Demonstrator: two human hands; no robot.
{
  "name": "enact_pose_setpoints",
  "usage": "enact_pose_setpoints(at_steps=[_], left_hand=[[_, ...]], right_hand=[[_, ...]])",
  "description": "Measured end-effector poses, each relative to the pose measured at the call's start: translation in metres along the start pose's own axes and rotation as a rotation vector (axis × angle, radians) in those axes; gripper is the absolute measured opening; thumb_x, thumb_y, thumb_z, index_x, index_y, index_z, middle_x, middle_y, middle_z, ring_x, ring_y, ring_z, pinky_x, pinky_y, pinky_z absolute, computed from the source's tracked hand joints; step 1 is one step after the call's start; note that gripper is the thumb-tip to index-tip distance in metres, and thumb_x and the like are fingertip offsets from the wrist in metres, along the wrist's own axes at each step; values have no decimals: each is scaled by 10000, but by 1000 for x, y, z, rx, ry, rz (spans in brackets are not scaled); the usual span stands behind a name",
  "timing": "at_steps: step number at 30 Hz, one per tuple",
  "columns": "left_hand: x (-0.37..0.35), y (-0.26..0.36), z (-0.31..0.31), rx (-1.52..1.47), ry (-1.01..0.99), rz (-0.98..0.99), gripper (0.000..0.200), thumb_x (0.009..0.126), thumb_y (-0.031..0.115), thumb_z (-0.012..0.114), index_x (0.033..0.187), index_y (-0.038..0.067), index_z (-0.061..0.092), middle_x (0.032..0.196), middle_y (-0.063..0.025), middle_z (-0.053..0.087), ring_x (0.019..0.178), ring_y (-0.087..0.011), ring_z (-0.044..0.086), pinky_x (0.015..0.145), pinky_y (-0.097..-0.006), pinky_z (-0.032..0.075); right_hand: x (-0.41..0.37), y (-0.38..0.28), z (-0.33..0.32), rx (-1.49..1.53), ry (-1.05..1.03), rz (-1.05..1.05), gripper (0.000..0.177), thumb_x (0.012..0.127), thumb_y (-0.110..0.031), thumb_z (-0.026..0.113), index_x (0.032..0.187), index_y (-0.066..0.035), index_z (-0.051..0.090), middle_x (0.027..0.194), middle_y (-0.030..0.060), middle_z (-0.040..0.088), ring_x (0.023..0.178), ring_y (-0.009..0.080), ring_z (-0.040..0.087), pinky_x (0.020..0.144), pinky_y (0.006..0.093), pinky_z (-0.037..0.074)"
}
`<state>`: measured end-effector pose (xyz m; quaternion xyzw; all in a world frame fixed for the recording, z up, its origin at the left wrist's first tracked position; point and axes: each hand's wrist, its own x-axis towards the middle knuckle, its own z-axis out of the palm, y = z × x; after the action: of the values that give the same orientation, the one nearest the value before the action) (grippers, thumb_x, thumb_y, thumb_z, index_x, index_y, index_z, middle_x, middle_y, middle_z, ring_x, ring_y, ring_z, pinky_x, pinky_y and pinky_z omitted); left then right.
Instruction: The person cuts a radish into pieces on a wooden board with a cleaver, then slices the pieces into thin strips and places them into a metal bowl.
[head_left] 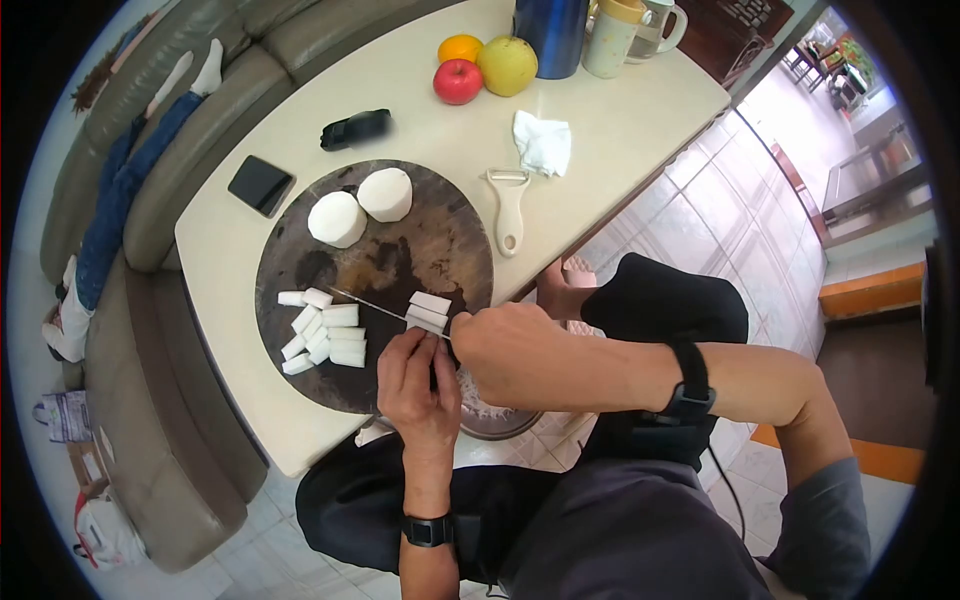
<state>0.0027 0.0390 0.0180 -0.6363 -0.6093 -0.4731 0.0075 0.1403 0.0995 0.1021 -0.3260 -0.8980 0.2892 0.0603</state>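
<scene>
Right hand (508, 352) holds one knife (372, 304); board (450, 235) bears two white cylinders (337, 220).

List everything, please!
table: 1, cream, middle
board: 1, brown, table
chunks: 2, white, board
sticks: many, white, board
knife: 1, grey, board
peeler, cloth: 1 each, white, table
phone, bundle: 1 each, black, table
orange: 1, orange, table
apple: 1, red, table
round fruit: 1, green, table
flask: 1, blue, table
cup: 1, pale, table
jug: 1, clear, table
bowl: 1, grey, below table
sofa: 1, grey, left
person: 1, blue jeans, sofa
bags: 2, whitish, left
wristbands: 2, black, wrists
left hand: 1, bare, on sticks
right hand: 1, bare, on knife
</scene>
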Motion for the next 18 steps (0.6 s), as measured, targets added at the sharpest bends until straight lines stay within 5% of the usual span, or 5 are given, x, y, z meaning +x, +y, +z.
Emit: enact_pose_setpoints(at_steps=[18], left_hand=[[-7,-3,-2,-103,29,-1,132,725,-79,655,839,-21,619,917,-134,633,840,-293,616,727,-354,493]], right_hand=[[-23,-13,-4,-27,-86,148,168,693,-19,578,821,79,528,689,261,601,664,410,629,588,458,501]])
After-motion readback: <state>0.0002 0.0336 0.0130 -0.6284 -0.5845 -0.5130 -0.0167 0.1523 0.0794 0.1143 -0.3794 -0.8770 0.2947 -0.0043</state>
